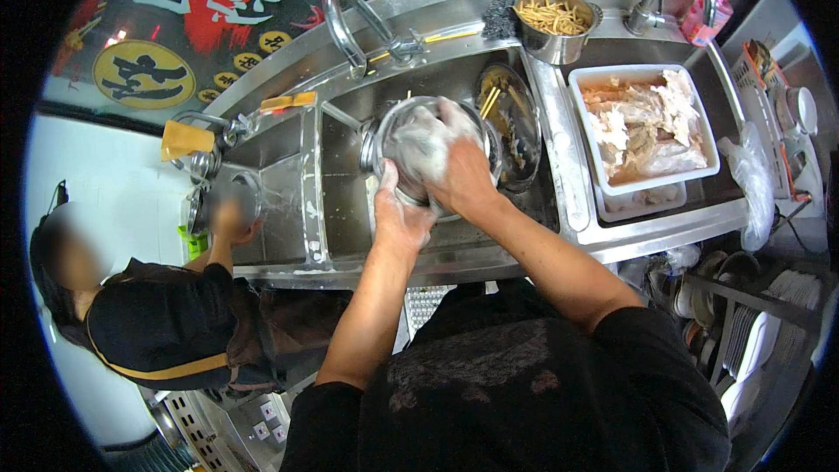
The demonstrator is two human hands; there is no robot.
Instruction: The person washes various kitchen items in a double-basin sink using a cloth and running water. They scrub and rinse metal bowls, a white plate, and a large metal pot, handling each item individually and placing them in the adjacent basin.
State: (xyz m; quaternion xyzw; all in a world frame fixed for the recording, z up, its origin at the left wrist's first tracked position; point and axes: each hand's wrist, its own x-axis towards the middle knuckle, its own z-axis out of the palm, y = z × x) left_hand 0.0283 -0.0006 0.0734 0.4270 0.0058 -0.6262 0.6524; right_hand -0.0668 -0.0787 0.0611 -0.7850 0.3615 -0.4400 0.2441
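Note:
Over the middle basin, my left hand (401,216) grips the near rim of a round stainless steel bowl (392,131), its thumb at the edge. My right hand (460,164) is inside the bowl, covered in white suds and blurred, with something white and sudsy under its fingers; whether that is a cloth or only foam I cannot tell. More round metal ware (368,147) shows beneath and left of the bowl. Just to the right lies a dark oval pan (524,137) with murky liquid and light chopsticks (489,102) in it.
A steel pot of chopsticks (556,26) stands on the back ledge near curved taps (344,26). The right basin holds a white tub (698,177) of wrapped, pale food. A pink pump bottle (711,16) is behind it. At the left, a co-worker (170,328) handles a bowl over another basin.

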